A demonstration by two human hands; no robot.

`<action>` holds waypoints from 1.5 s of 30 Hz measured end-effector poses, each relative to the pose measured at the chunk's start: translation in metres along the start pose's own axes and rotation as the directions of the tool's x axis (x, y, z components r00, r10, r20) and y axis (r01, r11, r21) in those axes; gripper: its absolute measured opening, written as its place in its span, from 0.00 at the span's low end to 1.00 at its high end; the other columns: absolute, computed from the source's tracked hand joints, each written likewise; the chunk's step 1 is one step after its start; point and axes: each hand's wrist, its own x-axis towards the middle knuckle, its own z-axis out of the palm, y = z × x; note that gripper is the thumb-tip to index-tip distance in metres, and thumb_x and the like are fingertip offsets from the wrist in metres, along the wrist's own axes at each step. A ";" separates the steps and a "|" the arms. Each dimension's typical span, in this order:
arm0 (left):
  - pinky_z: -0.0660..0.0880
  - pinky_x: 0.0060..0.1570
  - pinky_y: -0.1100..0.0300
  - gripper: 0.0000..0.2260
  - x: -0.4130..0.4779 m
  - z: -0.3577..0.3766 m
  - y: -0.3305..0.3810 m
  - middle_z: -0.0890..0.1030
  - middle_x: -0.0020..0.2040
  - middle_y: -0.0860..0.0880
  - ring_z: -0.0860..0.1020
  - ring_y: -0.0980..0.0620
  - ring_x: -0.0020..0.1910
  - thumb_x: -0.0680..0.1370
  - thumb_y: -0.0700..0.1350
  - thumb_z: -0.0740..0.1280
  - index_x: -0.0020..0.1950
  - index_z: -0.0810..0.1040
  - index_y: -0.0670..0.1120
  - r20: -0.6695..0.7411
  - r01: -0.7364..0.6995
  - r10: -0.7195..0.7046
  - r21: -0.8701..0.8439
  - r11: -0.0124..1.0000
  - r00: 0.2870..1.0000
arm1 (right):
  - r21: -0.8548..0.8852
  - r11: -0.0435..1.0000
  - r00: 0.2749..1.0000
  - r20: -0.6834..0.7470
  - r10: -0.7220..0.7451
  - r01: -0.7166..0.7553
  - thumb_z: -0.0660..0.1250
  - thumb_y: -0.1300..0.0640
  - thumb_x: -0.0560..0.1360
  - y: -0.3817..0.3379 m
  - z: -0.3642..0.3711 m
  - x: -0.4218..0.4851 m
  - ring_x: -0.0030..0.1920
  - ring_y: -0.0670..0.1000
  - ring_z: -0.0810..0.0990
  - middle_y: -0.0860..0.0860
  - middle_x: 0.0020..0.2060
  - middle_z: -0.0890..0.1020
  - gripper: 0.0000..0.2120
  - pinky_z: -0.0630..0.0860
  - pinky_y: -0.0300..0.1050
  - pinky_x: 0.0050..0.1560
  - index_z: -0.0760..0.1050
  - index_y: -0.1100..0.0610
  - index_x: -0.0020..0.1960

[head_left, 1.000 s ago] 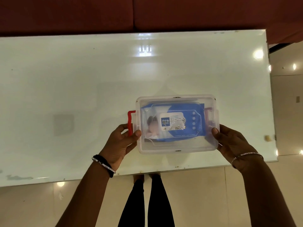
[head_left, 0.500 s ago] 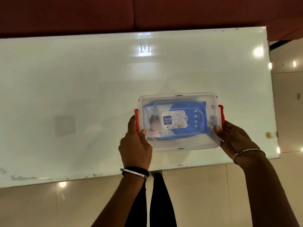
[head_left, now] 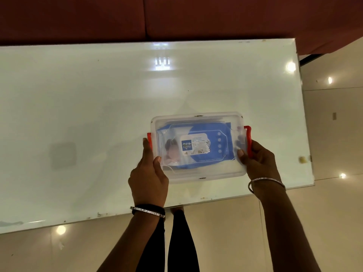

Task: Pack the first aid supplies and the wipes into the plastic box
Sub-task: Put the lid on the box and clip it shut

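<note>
The clear plastic box (head_left: 198, 176) stands on the white glass table with its clear lid on. Through the lid I see a blue pack of wipes (head_left: 198, 146) filling most of the inside; anything under it is hidden. Red latches sit at both short ends, the left latch (head_left: 149, 139) and the right latch (head_left: 249, 140), both folded up against the lid. My left hand (head_left: 148, 176) grips the left end, thumb on the lid and fingers on the latch. At the right end, my right hand (head_left: 259, 160) holds the box, thumb on the lid.
The white glass table (head_left: 98, 114) reaches far to the left and back; its near edge runs just below the box. A dark red sofa (head_left: 176, 16) stands behind the table. My legs (head_left: 176, 242) stand on the shiny tiled floor below the edge.
Both red latches have swung up from sticking out sideways to lying against the lid. My left hand has turned from under the latch to gripping the left end.
</note>
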 end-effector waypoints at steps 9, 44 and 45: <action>0.79 0.40 0.54 0.23 0.002 -0.005 -0.010 0.83 0.38 0.43 0.76 0.48 0.31 0.79 0.42 0.64 0.74 0.65 0.46 0.019 0.013 -0.011 -0.137 0.991 1.000 | -0.391 0.918 0.960 -0.226 -0.163 0.064 0.67 0.66 0.76 -0.008 0.021 -0.013 0.57 0.61 0.83 0.57 0.56 0.85 0.21 0.73 0.44 0.60 0.75 0.56 0.68; 0.76 0.56 0.48 0.28 0.091 -0.058 -0.036 0.81 0.61 0.41 0.81 0.39 0.56 0.78 0.40 0.67 0.76 0.63 0.48 -0.073 -0.009 0.006 -0.051 0.999 0.997 | -0.524 0.827 0.967 -0.027 -0.254 0.203 0.65 0.61 0.79 -0.086 0.105 0.010 0.61 0.61 0.80 0.58 0.63 0.81 0.23 0.73 0.49 0.63 0.68 0.59 0.73; 0.75 0.59 0.47 0.29 0.089 -0.059 -0.034 0.78 0.65 0.41 0.78 0.39 0.60 0.78 0.40 0.67 0.77 0.61 0.48 -0.034 0.006 -0.006 -0.013 1.000 0.999 | -0.531 0.826 0.969 -0.034 -0.244 0.189 0.65 0.60 0.79 -0.087 0.107 0.007 0.64 0.61 0.78 0.58 0.65 0.78 0.25 0.72 0.51 0.65 0.66 0.59 0.75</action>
